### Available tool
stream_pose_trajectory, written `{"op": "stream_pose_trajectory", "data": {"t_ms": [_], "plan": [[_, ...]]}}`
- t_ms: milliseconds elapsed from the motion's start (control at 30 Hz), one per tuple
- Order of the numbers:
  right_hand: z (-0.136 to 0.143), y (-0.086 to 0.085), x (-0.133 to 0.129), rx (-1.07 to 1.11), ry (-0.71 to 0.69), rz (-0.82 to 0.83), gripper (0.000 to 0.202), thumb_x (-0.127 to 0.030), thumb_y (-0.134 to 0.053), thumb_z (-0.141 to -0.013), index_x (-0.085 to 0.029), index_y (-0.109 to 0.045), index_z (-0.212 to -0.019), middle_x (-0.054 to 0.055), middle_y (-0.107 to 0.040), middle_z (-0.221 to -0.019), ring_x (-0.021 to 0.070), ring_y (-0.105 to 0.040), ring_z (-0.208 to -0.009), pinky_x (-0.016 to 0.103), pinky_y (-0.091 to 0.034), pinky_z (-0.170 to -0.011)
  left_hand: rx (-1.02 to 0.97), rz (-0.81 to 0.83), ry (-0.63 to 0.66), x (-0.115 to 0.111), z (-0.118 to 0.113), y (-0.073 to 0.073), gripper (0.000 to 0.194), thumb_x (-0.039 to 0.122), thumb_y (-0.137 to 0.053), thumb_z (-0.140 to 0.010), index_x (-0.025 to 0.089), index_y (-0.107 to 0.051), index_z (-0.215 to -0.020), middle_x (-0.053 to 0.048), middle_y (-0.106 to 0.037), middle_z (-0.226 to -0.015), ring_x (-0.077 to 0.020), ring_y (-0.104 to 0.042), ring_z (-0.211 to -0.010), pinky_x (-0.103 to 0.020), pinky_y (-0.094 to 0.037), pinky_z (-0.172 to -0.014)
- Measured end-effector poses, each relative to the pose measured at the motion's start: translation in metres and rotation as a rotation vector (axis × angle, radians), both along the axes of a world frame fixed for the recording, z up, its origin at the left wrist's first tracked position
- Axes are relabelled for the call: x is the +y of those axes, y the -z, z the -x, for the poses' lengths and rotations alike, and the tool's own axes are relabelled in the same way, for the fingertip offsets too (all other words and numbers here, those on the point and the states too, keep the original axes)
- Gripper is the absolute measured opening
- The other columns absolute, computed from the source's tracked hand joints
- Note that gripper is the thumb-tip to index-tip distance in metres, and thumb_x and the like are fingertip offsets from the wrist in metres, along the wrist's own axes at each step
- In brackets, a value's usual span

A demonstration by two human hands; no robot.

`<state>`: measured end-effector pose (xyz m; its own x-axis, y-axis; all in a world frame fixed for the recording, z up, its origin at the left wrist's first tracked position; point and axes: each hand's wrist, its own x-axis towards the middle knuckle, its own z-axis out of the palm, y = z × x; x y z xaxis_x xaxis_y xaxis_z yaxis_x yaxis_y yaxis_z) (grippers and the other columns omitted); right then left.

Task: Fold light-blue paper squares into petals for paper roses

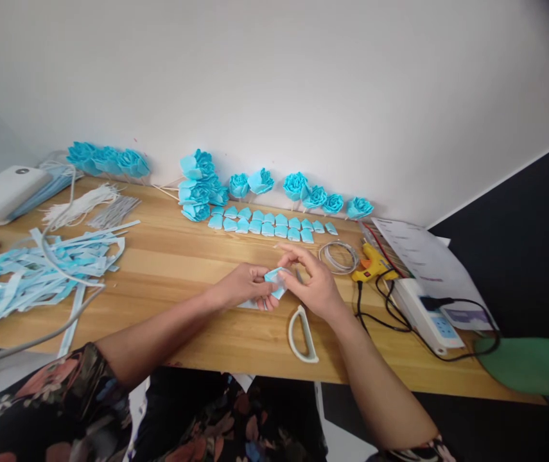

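A small folded blue-and-white piece of sheet material (278, 276) is held between my two hands above the table. My left hand (248, 285) pinches its left side, fingers curled around the edge. On the right, my right hand (313, 282) grips the same piece between thumb and fingers. Under my left hand lies another pale blue sheet (250, 304), partly covered. A white D-shaped handle (291, 337) rests on the wood just below my right hand; what it joins is hidden. Behind the hands, folded blue petal pieces (268, 229) lie in two rows.
Blue flowers (296, 186) line the wall. At right are a coiled wire (339, 258), a yellow glue gun (375, 262) and a power strip (426, 314) with cables. Cut blue-white strips (28, 276), white cords (81, 204) and a white power bank (7, 192) occupy the left.
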<state>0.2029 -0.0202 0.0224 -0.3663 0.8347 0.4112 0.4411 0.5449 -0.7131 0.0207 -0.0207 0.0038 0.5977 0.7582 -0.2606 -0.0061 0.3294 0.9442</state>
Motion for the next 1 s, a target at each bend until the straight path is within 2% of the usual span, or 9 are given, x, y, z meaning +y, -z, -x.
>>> {"op": "stream_pose_trajectory", "data": {"t_ms": [100, 267, 533, 767, 900, 1000], "plan": [[0.000, -0.001, 0.000, -0.039, -0.014, -0.061, 0.044, -0.016, -0.055, -0.082, -0.031, -0.053, -0.123, 0.000, -0.064, -0.087, 0.0167, -0.061, -0.085, 0.035, -0.048, -0.086, -0.016, 0.013, 0.002, -0.001, 0.000, -0.003, 0.042, 0.049, -0.072, -0.068, 0.011, -0.062, -0.084, -0.006, -0.070, -0.067, -0.0132, -0.064, -0.056, -0.025, -0.050, -0.056], [-0.002, -0.005, -0.001, -0.067, -0.099, -0.145, 0.046, -0.014, -0.054, -0.083, -0.033, -0.051, -0.125, -0.001, -0.064, -0.088, 0.0182, -0.060, -0.090, 0.039, -0.044, -0.090, -0.049, 0.026, -0.002, -0.001, 0.001, -0.009, 0.039, 0.046, -0.073, -0.068, 0.011, -0.062, -0.082, -0.006, -0.070, -0.067, -0.0130, -0.064, -0.056, -0.024, -0.049, -0.056], [-0.007, -0.009, -0.002, -0.078, -0.167, -0.112, 0.047, -0.014, -0.050, -0.086, -0.030, -0.047, -0.130, 0.000, -0.065, -0.094, 0.0186, -0.058, -0.098, 0.039, -0.041, -0.096, -0.073, 0.041, -0.046, -0.001, 0.001, -0.011, 0.039, 0.043, -0.075, -0.067, 0.011, -0.060, -0.082, -0.006, -0.070, -0.066, -0.0135, -0.065, -0.056, -0.023, -0.048, -0.054], [-0.006, -0.002, 0.002, -0.087, -0.066, -0.090, 0.042, -0.022, -0.055, -0.086, -0.029, -0.050, -0.128, 0.000, -0.066, -0.090, 0.0181, -0.060, -0.095, 0.037, -0.043, -0.094, -0.043, -0.036, -0.051, 0.000, 0.000, -0.009, 0.039, 0.045, -0.073, -0.069, 0.011, -0.059, -0.082, -0.006, -0.070, -0.066, -0.0129, -0.064, -0.054, -0.022, -0.047, -0.053], [-0.004, -0.001, 0.004, -0.071, 0.014, -0.078, 0.056, -0.023, -0.062, -0.080, -0.029, -0.045, -0.133, 0.002, -0.064, -0.098, 0.0185, -0.059, -0.094, 0.037, -0.044, -0.092, -0.036, -0.091, -0.054, 0.001, 0.001, -0.008, 0.036, 0.044, -0.071, -0.071, 0.011, -0.059, -0.080, -0.005, -0.070, -0.066, -0.0114, -0.062, -0.053, -0.022, -0.047, -0.054], [-0.005, -0.002, 0.004, -0.037, 0.035, 0.016, 0.063, -0.024, -0.065, -0.078, -0.029, -0.040, -0.137, 0.001, -0.063, -0.095, 0.0162, -0.059, -0.085, 0.033, -0.046, -0.085, -0.030, -0.124, -0.065, 0.000, 0.001, -0.006, 0.035, 0.043, -0.070, -0.072, 0.011, -0.060, -0.083, -0.005, -0.069, -0.065, -0.0115, -0.062, -0.053, -0.022, -0.048, -0.054]]}}
